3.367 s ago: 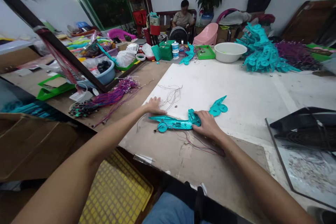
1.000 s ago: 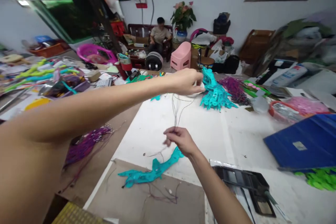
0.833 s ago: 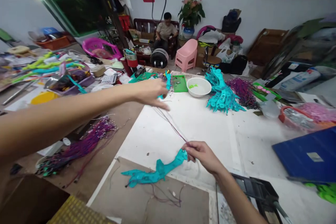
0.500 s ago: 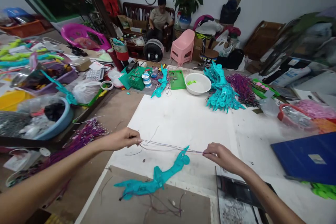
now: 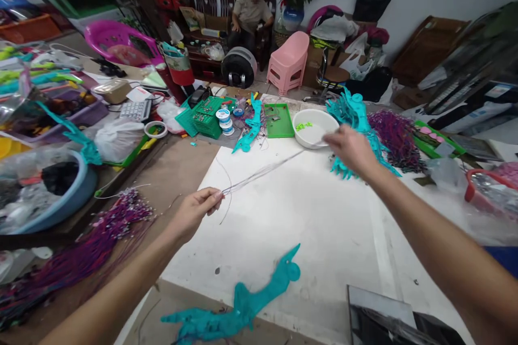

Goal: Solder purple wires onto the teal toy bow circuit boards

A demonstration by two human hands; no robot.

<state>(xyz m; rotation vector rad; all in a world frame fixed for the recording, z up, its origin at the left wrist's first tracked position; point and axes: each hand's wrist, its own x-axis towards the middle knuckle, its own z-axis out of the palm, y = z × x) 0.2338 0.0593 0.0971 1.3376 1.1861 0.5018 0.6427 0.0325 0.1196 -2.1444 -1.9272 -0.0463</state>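
Note:
My left hand (image 5: 197,210) pinches one end of a bundle of thin wires (image 5: 263,171) above the white sheet (image 5: 307,215). My right hand (image 5: 351,150) is raised and closed on the other end, so the wires stretch taut between both hands. It hovers near the white bowl (image 5: 313,128) and the pile of teal plastic parts (image 5: 356,118). A teal plastic dragon-shaped piece (image 5: 243,304) lies on the table below, close to me, touched by neither hand.
Purple wire bundles (image 5: 89,248) lie at the left, with a blue basin (image 5: 60,194) behind them. Green trays (image 5: 279,119), solder spools and another teal piece (image 5: 251,129) sit at the back. A dark fan (image 5: 388,323) is at the lower right. A person sits far behind.
My right hand has risen and moved away to the right with the wires, pulling them out longer. My left hand stays pinched on its end. The view has tilted down slightly.

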